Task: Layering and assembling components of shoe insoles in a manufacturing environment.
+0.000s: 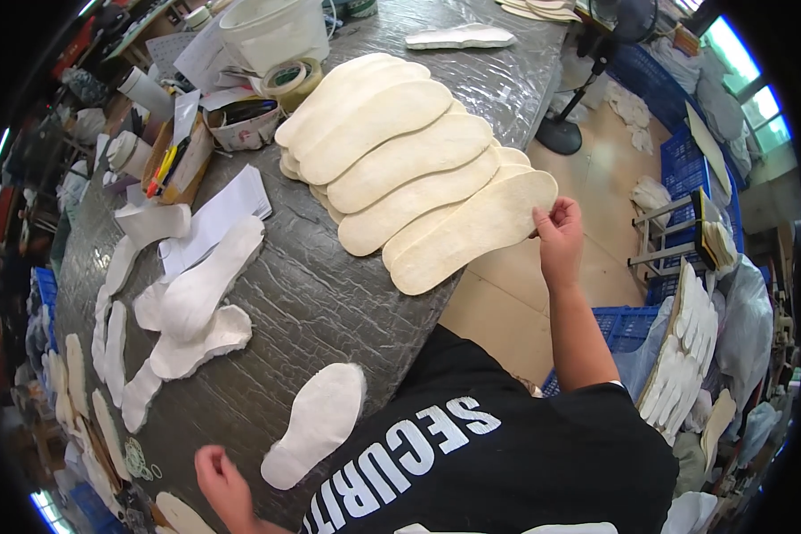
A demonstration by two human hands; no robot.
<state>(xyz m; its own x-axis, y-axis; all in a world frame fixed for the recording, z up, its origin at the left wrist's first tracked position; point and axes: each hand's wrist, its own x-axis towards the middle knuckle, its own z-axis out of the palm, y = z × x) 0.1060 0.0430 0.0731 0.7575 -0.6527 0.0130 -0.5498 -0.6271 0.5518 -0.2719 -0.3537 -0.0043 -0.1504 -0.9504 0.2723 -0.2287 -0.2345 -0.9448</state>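
Note:
At the edge of the table, my right hand (561, 233) pinches the rounded end of a cream insole (476, 236) between thumb and fingers. That insole lies uppermost at the near end of an overlapping spread of similar cream insoles (409, 156). My left hand (220, 481) is low at the left over the dark table, its fingers curled in and slightly blurred, with nothing visible in them. Close to it, a single white fluffy insole (316, 427) rests near my body. Farther left lies a loose heap of white insoles (196, 303), some bent or on edge.
Behind the spread stand a white bucket (276, 36), tape rolls (292, 80) and a box of pens (182, 160). Paper sheets (214, 218) lie beside the heap. Another white insole stack (460, 36) is at the far side. Blue crates (610, 329) and a fan (559, 133) stand right.

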